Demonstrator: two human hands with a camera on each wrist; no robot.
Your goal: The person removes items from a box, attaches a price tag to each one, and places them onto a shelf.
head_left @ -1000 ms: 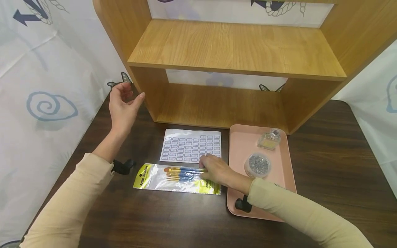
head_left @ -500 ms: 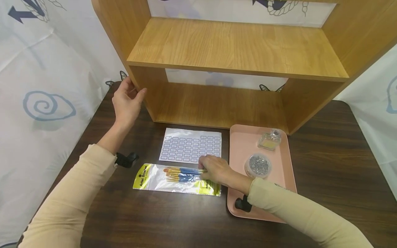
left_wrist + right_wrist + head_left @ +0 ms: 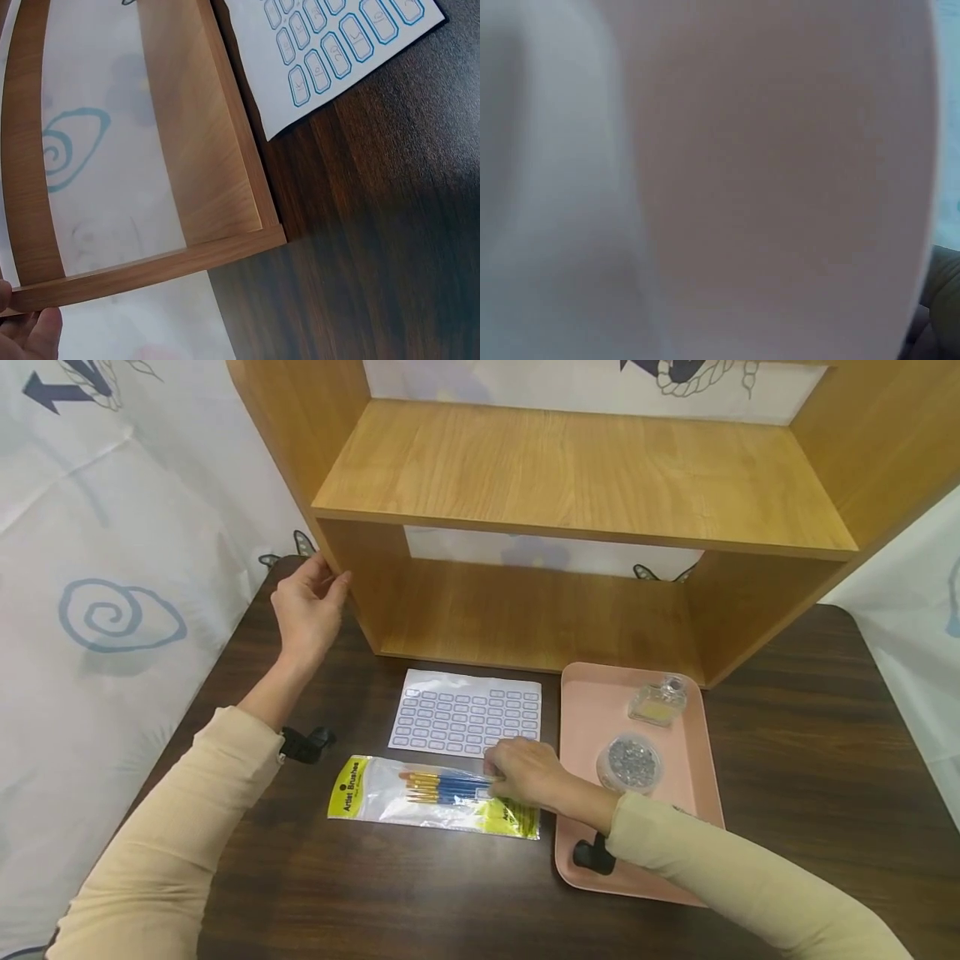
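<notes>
A tan wooden shelf unit (image 3: 585, 485) stands at the back of the dark table. My left hand (image 3: 307, 610) is at its left side panel; in the left wrist view the fingers and thumb (image 3: 46, 334) lie on opposite faces of the board and grip its edge. My right hand (image 3: 528, 772) has its fingers curled over the right end of a packet of artist brushes (image 3: 375, 793), covering part of the blue-handled brushes (image 3: 435, 787). The packet lies flat. In the right wrist view the pink tray (image 3: 765, 187) fills most of the picture, blurred.
A white sheet of blue-bordered labels (image 3: 465, 706) lies between packet and shelf. Under my right forearm, the pink tray holds a round clear tub (image 3: 632, 762) of silvery bits and a small glass bottle (image 3: 658, 700). A white patterned cloth (image 3: 150, 552) hangs around the table.
My left hand has moved from just beside the shelf's left panel onto its edge and taken hold. My right hand stays on the brush packet. The head view has shifted slightly.
</notes>
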